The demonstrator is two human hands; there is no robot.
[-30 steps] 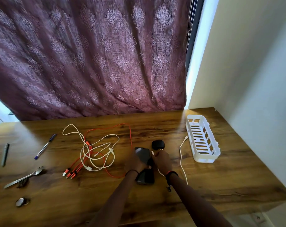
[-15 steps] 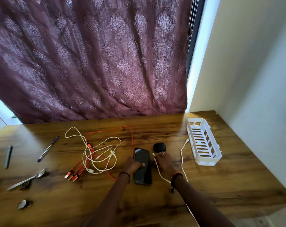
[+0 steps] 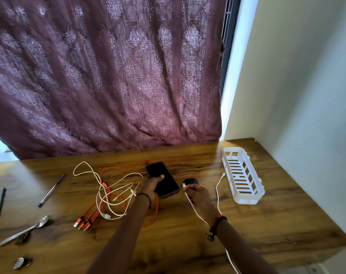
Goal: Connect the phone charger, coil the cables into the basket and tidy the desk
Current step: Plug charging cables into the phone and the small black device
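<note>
My left hand (image 3: 151, 184) grips a black phone (image 3: 164, 179) by its near left edge, thumb on the dark screen, the phone tilted above the wooden desk (image 3: 188, 240). Just right of it, my right hand (image 3: 196, 192) pinches the white plug end of a white charger cable (image 3: 217, 192), a small gap from the phone's lower end. The cable runs under my right wrist and off the front edge, with its other end lying near a white slotted basket (image 3: 243, 175) at the right. A tangle of white and red cables (image 3: 108, 194) lies to the left.
A small black rounded case (image 3: 191, 181) sits behind my right hand. Left on the desk lie a blue pen (image 3: 51, 190), a dark pen (image 3: 0, 201), a spoon (image 3: 25, 230) and a small metal object (image 3: 19, 263). A maroon curtain (image 3: 108, 76) hangs behind; a wall stands right.
My left hand has lifted the phone from flat on the desk and swung its top back and left. My right hand keeps the white plug, now beside the phone's lower end.
</note>
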